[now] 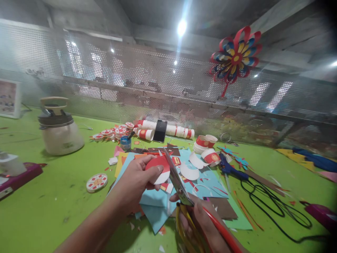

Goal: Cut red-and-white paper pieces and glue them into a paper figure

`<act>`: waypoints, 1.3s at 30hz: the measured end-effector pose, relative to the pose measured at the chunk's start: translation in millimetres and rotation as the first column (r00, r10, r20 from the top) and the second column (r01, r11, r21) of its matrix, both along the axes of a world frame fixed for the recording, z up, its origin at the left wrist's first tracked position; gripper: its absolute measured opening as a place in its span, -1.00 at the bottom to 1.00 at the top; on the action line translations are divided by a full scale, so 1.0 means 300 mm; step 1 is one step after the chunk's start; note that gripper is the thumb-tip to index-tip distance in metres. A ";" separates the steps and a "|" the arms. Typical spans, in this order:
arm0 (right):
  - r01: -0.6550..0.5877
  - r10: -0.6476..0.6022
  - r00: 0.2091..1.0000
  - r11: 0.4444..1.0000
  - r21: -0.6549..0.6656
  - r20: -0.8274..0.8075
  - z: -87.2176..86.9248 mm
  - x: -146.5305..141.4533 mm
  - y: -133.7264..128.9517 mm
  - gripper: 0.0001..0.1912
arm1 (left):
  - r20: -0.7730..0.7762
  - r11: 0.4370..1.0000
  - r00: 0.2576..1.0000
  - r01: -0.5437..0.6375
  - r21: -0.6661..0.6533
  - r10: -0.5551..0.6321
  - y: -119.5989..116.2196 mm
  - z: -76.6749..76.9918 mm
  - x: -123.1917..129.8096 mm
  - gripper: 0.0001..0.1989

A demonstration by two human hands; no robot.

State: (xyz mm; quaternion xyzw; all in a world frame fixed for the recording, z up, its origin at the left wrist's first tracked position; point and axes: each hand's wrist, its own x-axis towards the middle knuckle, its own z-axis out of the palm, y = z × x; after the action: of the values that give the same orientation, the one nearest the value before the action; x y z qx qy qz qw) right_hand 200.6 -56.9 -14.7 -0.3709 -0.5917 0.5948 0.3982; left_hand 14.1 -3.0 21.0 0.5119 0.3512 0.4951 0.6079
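Observation:
My left hand (135, 181) pinches a round paper piece (158, 169), red on its upper part and white along the lower edge. In my right hand (207, 219) is a pair of scissors (179, 186), its yellow handle showing below and its blades pointing up beside the paper's right edge. The blades look parted. A long red strip, perhaps part of the scissors' handles, runs along the right hand. Beneath both hands lie light blue paper sheets (154, 216) strewn with cut scraps. Curled white paper strips (190, 171) rest just right of the blades.
A blue hot glue gun (233, 168) with a looping black cord lies right. Behind stand a phone (160, 131), white-and-red paper tubes (176, 129) and a blue-lidded jar (125, 143). Left are a decorated disc (97, 182), a large kettle-like pot (61, 135) and a purple power strip (22, 179).

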 end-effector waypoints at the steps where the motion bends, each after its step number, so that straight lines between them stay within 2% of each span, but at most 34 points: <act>1: 0.003 -0.003 1.000 1.000 -0.003 -0.001 0.000 0.000 -0.001 -0.35 | 0.000 1.000 1.000 0.000 -0.002 0.000 0.000 0.002 0.000 -0.90; 5: 0.017 -0.018 1.000 0.999 -0.040 -0.001 0.005 -0.002 -0.013 -0.39 | 0.010 1.000 1.000 -0.001 -0.008 0.001 -0.001 0.010 0.000 -0.89; 9: 0.085 -0.086 0.996 0.990 -0.113 -0.007 0.013 -0.007 -0.032 -0.40 | 0.015 1.000 1.000 0.003 -0.029 -0.003 -0.003 0.020 -0.004 -0.89; 15: 0.127 -0.129 0.992 0.986 -0.111 -0.006 0.015 -0.011 -0.040 -0.43 | -0.012 0.999 1.000 0.007 -0.040 -0.007 -0.002 0.033 -0.015 -0.86; 23: 0.090 -0.097 0.994 0.986 -0.144 -0.047 0.003 -0.012 -0.043 -0.40 | -0.037 0.994 0.999 0.015 -0.111 -0.019 -0.003 0.046 -0.026 -0.79; 30: 0.079 -0.080 0.997 0.995 -0.062 -0.015 -0.015 -0.002 -0.032 -0.44 | -0.016 0.994 0.999 0.034 -0.106 -0.036 0.000 0.047 -0.030 -0.81; 39: 0.067 -0.065 0.998 0.995 -0.078 0.023 0.005 -0.001 -0.032 -0.39 | -0.053 0.991 0.998 0.010 -0.136 -0.018 -0.004 0.052 -0.040 -0.74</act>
State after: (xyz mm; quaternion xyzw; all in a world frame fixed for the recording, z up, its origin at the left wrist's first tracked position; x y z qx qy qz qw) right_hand 200.4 -66.5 -13.2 -0.4116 -0.5591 0.6006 0.3966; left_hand 2.0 -4.3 36.7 0.4850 0.3969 0.4516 0.6350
